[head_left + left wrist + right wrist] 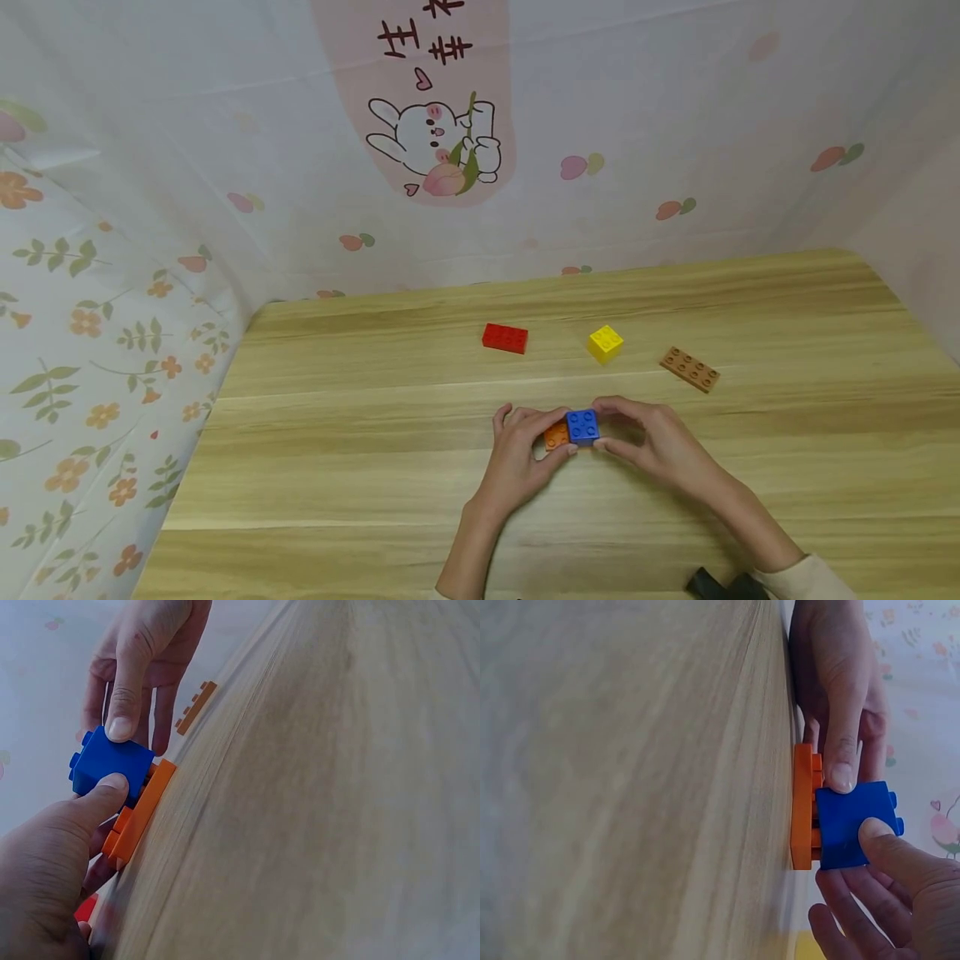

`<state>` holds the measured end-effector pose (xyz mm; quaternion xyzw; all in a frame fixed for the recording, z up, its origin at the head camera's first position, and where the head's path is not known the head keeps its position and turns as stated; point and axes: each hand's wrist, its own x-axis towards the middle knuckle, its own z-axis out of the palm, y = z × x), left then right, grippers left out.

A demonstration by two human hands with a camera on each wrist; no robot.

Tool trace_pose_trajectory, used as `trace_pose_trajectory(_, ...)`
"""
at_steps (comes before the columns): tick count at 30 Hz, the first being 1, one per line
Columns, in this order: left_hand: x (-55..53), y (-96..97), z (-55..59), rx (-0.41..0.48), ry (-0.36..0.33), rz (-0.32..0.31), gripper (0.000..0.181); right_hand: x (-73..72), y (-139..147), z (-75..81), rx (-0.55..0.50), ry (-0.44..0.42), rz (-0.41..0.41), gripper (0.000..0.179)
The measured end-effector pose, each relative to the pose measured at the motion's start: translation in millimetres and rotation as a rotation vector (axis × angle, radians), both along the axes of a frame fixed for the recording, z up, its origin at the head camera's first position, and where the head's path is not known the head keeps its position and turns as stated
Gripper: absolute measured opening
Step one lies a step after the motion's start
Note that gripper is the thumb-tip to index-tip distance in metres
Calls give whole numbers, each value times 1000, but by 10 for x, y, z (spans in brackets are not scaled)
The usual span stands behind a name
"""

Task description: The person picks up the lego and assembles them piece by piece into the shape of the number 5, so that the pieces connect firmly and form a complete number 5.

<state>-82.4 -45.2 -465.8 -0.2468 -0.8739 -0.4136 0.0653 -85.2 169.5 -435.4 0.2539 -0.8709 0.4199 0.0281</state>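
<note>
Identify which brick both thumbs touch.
The blue square plastic brick: left hand and right hand thumbs touch it. Orange flat plastic plate is beneath; red oblong plastic brick, yellow square plastic brick, brown flat plastic plate lie untouched.

We see a blue block (582, 427), near cube-shaped and smooth-sided, with four round studs in two rows facing up; we find it upright over the right part of an orange plate (557, 435), thin and studded, which lies flat on the worktop (337, 467), its left studs uncovered; in both wrist views we make out orange studs and a narrow dark gap between the block's underside and the plate.
</note>
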Motion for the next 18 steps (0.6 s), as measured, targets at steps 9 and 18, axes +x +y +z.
trace_pose_trajectory(9, 4, 1, -3, 8, -22, -3, 41, 4, 9, -10, 20, 17, -2, 39)
trace_pose_trajectory(18, 1, 2, 2, 10, -26, -4, 42, -6, 10, -15, 12, 14, 8, 39)
